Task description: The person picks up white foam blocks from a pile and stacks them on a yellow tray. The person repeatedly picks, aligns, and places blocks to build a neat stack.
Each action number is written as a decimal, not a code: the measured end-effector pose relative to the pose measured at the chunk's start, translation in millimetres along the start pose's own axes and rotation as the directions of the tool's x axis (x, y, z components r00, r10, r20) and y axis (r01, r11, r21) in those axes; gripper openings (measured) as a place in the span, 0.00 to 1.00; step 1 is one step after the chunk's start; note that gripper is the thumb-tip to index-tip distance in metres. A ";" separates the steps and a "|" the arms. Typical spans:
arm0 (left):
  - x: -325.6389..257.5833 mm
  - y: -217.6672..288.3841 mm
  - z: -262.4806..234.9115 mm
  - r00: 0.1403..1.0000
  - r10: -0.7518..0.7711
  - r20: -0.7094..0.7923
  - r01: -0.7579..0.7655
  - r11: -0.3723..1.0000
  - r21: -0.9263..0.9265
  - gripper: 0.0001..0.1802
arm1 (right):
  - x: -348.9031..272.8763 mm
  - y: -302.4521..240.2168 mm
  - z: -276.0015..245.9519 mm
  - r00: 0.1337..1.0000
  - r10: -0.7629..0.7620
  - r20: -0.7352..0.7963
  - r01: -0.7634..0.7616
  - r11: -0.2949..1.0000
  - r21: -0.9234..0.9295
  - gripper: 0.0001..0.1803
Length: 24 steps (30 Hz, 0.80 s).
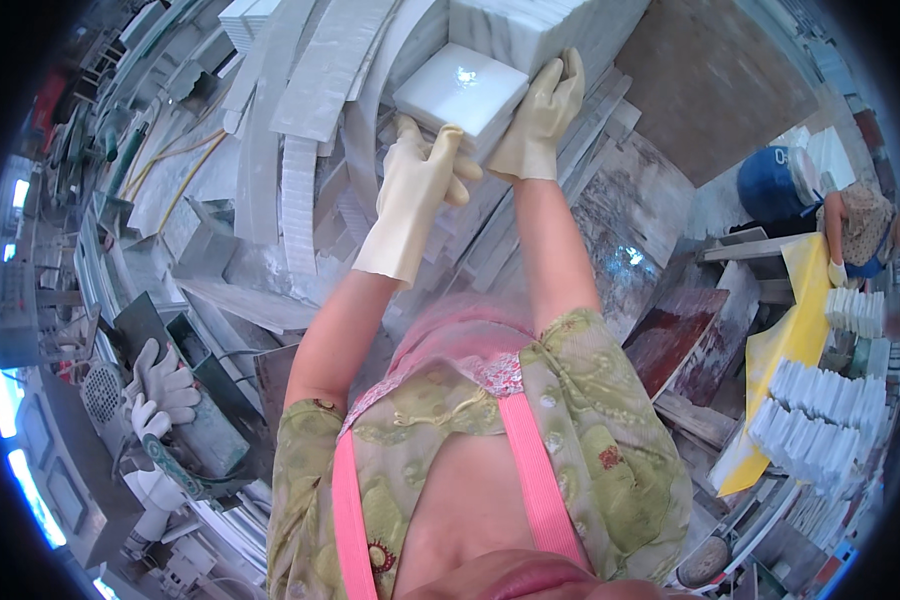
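A white square tile [465, 88] with a glossy top lies in front of a taller stack of grey-veined marble tiles [530, 32]. My left hand [420, 185], in a cream rubber glove, is at the tile's near edge with its fingers apart; its fingertips reach that edge, but whether they press on it I cannot tell. My right hand [540, 120], gloved alike, lies along the right side of the tile, its fingers stretched up against the marble stack. Neither hand is wrapped round anything I can see.
Long pale stone strips [335, 70] lean to the left. White work gloves [160, 385] rest on a green metal machine part [210, 400]. At right are a blue barrel [775, 183], a yellow sheet [785, 350], stacked white tiles [815, 420] and another person [858, 225].
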State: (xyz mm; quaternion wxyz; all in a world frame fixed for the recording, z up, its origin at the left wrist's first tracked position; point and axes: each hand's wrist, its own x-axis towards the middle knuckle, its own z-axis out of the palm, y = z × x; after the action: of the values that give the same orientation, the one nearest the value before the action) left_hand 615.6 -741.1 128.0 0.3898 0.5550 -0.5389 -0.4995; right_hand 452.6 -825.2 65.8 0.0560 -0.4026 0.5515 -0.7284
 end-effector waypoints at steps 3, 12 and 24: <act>1.7 -1.4 -1.6 0.999 -0.023 0.032 0.024 1.000 -0.011 0.26 | -3.3 3.5 4.3 1.000 0.000 0.021 -0.002 0.997 0.076 0.28; -52.2 -35.4 -29.4 0.990 0.142 -0.019 -0.143 0.963 -0.230 0.24 | -1.4 7.1 -59.3 0.923 0.357 -0.140 -0.307 0.906 0.290 0.26; -69.0 -93.6 -42.1 0.992 -0.106 0.068 0.121 0.951 -0.286 0.19 | -20.6 6.9 5.0 0.903 0.391 0.177 -0.429 0.826 0.366 0.28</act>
State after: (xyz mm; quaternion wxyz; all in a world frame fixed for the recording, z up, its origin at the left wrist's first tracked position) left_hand 681.8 -666.7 54.7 0.4235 0.5090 -0.4371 -0.6087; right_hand 467.1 -820.8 49.5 0.3174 -0.2885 0.4629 -0.7757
